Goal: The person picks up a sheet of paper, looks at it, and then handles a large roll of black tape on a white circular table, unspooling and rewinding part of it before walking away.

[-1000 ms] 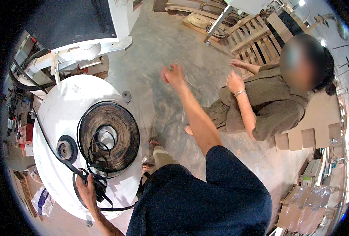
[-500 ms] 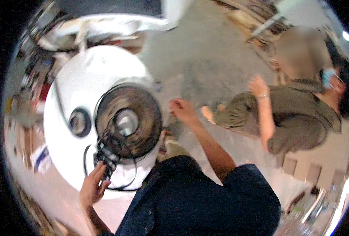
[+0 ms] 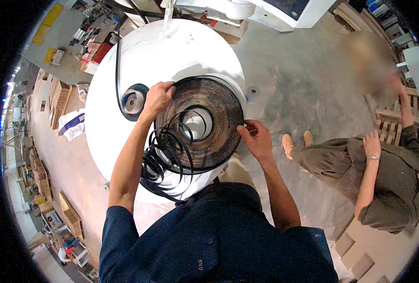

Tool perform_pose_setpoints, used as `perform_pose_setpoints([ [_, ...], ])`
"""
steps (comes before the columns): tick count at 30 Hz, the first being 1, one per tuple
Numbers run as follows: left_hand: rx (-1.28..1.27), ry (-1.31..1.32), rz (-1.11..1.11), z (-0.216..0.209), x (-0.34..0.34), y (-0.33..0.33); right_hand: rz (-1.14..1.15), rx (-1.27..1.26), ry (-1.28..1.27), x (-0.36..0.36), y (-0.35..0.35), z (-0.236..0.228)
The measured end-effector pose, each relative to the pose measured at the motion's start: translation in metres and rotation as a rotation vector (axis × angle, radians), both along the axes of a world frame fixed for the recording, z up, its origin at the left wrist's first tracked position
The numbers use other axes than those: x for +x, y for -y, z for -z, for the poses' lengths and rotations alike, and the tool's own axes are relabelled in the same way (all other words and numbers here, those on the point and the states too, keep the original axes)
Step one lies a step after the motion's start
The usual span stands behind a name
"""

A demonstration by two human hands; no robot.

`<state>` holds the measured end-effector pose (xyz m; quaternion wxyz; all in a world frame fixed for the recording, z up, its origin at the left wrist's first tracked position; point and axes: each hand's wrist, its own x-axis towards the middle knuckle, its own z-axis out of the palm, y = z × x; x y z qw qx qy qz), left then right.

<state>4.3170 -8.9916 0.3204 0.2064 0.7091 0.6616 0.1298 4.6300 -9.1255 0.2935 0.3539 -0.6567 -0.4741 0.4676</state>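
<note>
A large, flat coil of dark strip (image 3: 221, 118), its wound face streaked brown, lies on a round white table (image 3: 200, 42). My left hand (image 3: 160, 100) grips the coil's far-left rim, fingers curled over the edge. At the right rim, my right hand (image 3: 256, 137) pinches the edge between thumb and fingers. Loose black loops of strip (image 3: 155, 167) spill over the coil's near-left part and onto the table. Through the coil's open centre a pale round core (image 3: 201, 123) shows. To the left, a strip runs around a small round guide roller (image 3: 133, 102).
A white machine with a dark panel (image 3: 285, 7) stands beyond the table. On the right, a co-worker in brown clothes (image 3: 384, 184) stands close by, one hand on the body. Stacked boards (image 3: 61, 101) and a white-and-blue bag (image 3: 72, 125) lie left on the floor.
My left hand has gone from the loose loops to the coil's far-left rim. My right hand, before off the coil, now touches its right rim. The view has shifted, and the loops have spread.
</note>
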Motion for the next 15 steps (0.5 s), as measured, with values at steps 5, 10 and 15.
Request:
perform_pose_setpoints([
  [5, 0.006, 0.073, -0.078, 0.009, -0.007, -0.017, 0.045, 0.062, 0.032, -0.003, -0.011, 0.023],
  [10, -0.199, 0.172, -0.004, 0.003, -0.006, -0.025, 0.085, -0.027, -0.057, -0.002, -0.016, 0.021],
  [15, -0.083, 0.153, -0.003, 0.003, -0.014, -0.009, 0.133, 0.233, 0.213, -0.014, -0.003, 0.009],
])
